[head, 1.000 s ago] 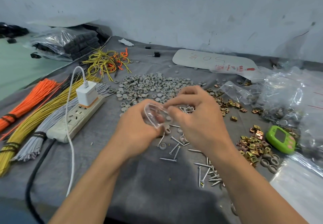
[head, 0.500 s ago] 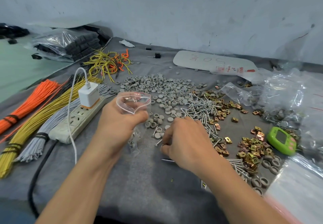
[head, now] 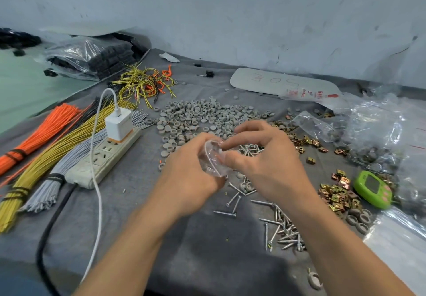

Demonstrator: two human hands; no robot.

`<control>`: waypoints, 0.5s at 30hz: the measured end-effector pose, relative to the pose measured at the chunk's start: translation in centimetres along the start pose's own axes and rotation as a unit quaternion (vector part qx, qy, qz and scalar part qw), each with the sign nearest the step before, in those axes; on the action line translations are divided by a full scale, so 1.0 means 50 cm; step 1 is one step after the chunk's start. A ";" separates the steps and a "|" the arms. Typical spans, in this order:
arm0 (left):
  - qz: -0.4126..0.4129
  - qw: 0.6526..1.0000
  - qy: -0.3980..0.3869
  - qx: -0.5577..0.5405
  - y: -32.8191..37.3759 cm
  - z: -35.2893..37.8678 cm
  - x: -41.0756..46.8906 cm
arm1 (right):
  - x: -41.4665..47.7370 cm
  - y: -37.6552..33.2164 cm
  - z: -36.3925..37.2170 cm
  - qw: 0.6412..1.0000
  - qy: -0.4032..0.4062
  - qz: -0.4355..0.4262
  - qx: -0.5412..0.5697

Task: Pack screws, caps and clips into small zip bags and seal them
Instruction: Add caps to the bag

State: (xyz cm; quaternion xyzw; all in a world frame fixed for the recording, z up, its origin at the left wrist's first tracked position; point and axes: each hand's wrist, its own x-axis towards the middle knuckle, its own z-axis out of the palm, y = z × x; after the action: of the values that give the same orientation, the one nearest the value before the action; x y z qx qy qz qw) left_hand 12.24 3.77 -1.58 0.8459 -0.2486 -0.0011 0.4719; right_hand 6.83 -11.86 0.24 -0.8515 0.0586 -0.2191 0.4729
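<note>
Head view: left grip (head: 191, 175) clamped round bag (head: 213, 160), mouth facing right grip (head: 265, 164) just beside it, fingertips (head: 221, 144) bunched at rim, can't tell on what, so probably a short drop straight in.

Scuffed pale wall (head: 253, 18), grey cloth-covered table (head: 207, 261), even light

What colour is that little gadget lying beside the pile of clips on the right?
The gadget is bright green with pink buttons, seen in the head view.
</note>
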 end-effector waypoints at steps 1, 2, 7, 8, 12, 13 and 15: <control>0.001 1.000 -0.007 0.015 0.003 0.004 0.001 | -0.001 0.001 0.007 1.000 -0.019 0.004 -0.011; 0.005 1.000 -0.012 0.028 0.004 0.006 0.001 | -0.001 0.003 0.014 0.999 -0.036 0.006 -0.024; 0.003 1.000 -0.003 0.015 0.001 0.006 0.001 | 0.010 0.021 0.019 0.997 -0.008 0.057 0.048; 0.001 1.000 0.000 0.007 -0.001 0.004 0.002 | 0.012 0.025 0.012 0.994 0.005 0.068 0.087; -0.003 1.000 0.005 -0.010 -0.007 -0.006 0.004 | 0.019 0.043 -0.018 0.987 0.022 0.085 0.135; -0.003 1.000 0.006 -0.014 -0.007 -0.007 0.004 | 0.019 0.045 -0.022 0.986 0.027 0.089 0.138; -0.006 1.000 0.010 -0.028 -0.009 -0.009 0.003 | 0.019 0.045 -0.030 0.983 0.039 0.095 0.149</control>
State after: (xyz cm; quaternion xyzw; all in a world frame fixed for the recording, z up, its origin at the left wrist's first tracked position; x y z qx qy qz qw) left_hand 12.66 4.25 -1.64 0.8340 -0.2387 -0.0027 0.4974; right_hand 7.28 -14.55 -0.67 -0.7527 0.1246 -0.2126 0.6105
